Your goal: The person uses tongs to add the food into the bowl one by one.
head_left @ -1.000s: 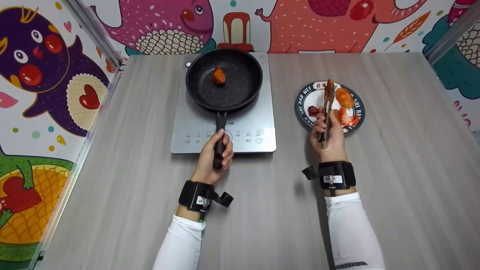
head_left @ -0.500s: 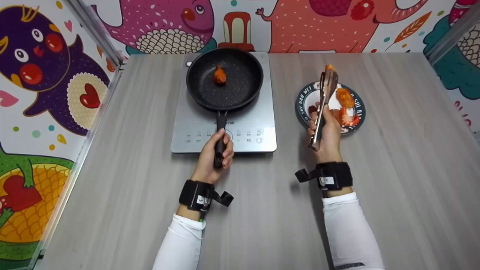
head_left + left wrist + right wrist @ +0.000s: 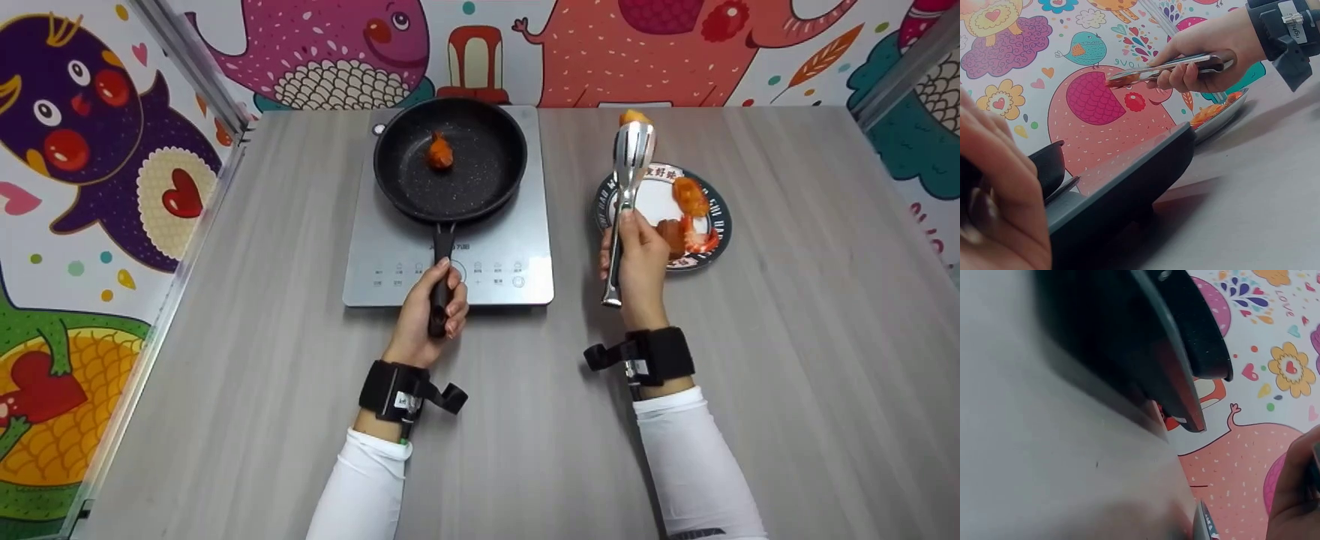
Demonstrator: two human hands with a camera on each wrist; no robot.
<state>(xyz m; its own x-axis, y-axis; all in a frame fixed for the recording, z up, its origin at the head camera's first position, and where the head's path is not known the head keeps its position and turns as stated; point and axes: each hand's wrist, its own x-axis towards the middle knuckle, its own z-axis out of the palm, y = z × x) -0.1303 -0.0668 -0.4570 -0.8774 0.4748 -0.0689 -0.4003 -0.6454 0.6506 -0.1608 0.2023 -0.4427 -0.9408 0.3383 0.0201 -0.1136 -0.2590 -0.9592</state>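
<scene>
The left hand (image 3: pixel 426 311) is wrapped round the handle (image 3: pixel 439 301) of a black pan (image 3: pixel 469 184) on a flat silver cooker (image 3: pixel 521 247). One orange bit (image 3: pixel 440 152) of food lies in the pan. The right hand (image 3: pixel 639 259) holds shiny tongs (image 3: pixel 627 172), with a yellow-orange bit (image 3: pixel 634 116) poking out at their tip. More food (image 3: pixel 690 197) lies on a round plate (image 3: pixel 658 206) on the tabletop (image 3: pixel 795 337).

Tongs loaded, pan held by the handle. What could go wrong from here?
1. The yellow-orange food piece sits right at the tips of the silver metal tongs in the right hand; it might slip onto the gray wood-grain table.
2. The left hand grips the straight black handle of the round black frying pan; a tug could shift the pan on the flat silver cooktop.
</scene>
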